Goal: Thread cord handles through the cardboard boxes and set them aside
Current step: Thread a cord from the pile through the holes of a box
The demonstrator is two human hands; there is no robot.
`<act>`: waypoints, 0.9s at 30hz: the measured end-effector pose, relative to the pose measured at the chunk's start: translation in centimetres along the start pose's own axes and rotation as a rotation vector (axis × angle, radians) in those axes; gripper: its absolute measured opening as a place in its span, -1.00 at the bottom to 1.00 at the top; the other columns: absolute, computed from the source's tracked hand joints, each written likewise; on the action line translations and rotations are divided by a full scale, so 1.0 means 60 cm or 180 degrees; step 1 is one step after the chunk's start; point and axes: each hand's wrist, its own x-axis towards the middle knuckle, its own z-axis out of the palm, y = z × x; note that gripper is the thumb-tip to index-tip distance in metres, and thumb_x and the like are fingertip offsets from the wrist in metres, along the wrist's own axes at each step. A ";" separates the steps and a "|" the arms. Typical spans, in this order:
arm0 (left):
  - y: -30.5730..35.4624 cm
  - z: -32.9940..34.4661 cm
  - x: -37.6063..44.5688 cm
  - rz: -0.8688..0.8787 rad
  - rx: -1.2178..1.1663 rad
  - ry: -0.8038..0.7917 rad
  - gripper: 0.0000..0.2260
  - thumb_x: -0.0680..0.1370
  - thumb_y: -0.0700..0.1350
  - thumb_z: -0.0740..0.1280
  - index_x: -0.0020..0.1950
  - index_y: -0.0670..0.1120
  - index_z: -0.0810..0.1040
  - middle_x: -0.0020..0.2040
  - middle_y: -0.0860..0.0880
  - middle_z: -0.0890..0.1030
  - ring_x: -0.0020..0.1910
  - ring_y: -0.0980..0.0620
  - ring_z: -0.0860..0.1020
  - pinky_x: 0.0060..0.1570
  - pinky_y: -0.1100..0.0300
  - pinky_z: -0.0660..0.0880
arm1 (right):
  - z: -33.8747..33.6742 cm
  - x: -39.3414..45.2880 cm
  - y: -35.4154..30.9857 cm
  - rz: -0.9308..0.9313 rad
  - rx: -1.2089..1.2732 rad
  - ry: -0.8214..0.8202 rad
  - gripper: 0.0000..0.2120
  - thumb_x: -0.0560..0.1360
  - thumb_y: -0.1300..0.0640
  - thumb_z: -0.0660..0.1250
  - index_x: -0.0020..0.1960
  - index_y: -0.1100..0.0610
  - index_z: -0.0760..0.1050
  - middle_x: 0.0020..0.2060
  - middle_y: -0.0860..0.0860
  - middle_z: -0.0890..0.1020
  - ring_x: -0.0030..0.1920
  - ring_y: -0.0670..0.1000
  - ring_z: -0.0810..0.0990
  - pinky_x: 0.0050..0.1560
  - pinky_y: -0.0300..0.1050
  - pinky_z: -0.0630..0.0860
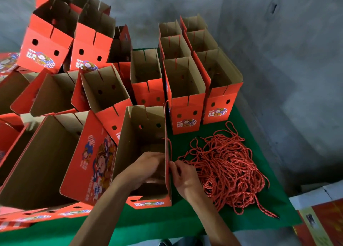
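Both hands work at one open-topped box [141, 134] standing in the lower middle of the frame on a green table [185, 216]. Reaching down inside it, the left hand [146, 167] has its fingers pressed toward the inner face of the box's right wall; whether they pinch anything there I cannot tell. Outside that same wall, the right hand [182, 177] has its fingertips bunched against the red outer face, seemingly pinching a red cord [169, 145] that runs up along the wall's edge, though the grip itself is partly hidden. Just right of this hand, a tangled pile of red cords [228, 169] lies on the green cloth, a few loose ends trailing toward the lower right. Behind and to the left, many more open boxes [183, 89] stand in rows or lean on one another, red outside and plain brown inside, each with paired holes near the top.
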 end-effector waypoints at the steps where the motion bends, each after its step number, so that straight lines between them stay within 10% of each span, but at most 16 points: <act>1: 0.002 0.003 0.005 0.0029 0.0366 0.0088 -0.75 0.72 -0.05 0.21 0.15 -0.10 0.67 0.06 -0.20 0.71 0.02 -0.09 0.72 0.05 -0.02 0.68 | 0.004 -0.002 0.001 -0.0011 -0.0131 -0.0019 -0.62 0.72 -0.15 0.06 -0.14 0.01 0.46 -0.31 -0.09 0.57 -0.36 -0.14 0.55 -0.34 -0.28 0.39; 7: 0.004 0.020 0.016 0.0064 0.1606 0.0271 -0.85 0.68 -0.04 0.31 0.02 -0.10 0.50 -0.07 -0.06 0.60 -0.14 0.03 0.63 -0.23 0.29 0.59 | 0.018 -0.014 0.005 -0.0272 -0.0084 0.0128 -0.53 0.70 -0.22 -0.05 -0.10 0.04 0.46 -0.37 -0.16 0.53 -0.38 -0.20 0.57 -0.37 -0.38 0.35; 14: -0.002 0.009 0.030 0.0088 0.2399 0.0182 -0.80 0.68 -0.05 0.30 0.22 -0.14 0.56 0.14 -0.12 0.66 0.11 -0.03 0.66 0.08 0.16 0.60 | 0.025 -0.011 0.018 -0.0083 0.0084 0.0108 -0.57 0.70 -0.24 -0.10 -0.15 -0.11 0.39 -0.35 -0.14 0.54 -0.34 -0.19 0.58 -0.33 -0.36 0.41; 22: 0.000 -0.012 0.020 0.0549 0.2644 0.1177 -0.84 0.68 -0.07 0.24 0.23 0.03 0.53 0.11 -0.01 0.61 -0.02 0.06 0.60 -0.07 0.17 0.58 | 0.009 0.007 0.113 0.0730 -0.1963 -0.0867 -0.61 0.66 0.07 0.26 0.48 0.00 0.36 0.39 0.03 0.36 0.27 0.06 0.51 0.13 -0.04 0.60; 27: 0.019 -0.075 -0.010 0.1803 0.3410 0.1700 -0.60 0.57 -0.32 0.32 0.31 0.07 0.59 0.44 0.06 0.46 0.46 0.02 0.37 0.48 0.09 0.27 | 0.023 0.015 0.126 0.0680 -0.2006 -0.0887 -0.76 0.66 0.11 0.23 0.30 0.07 0.49 0.25 0.04 0.51 0.12 0.06 0.60 0.10 -0.02 0.60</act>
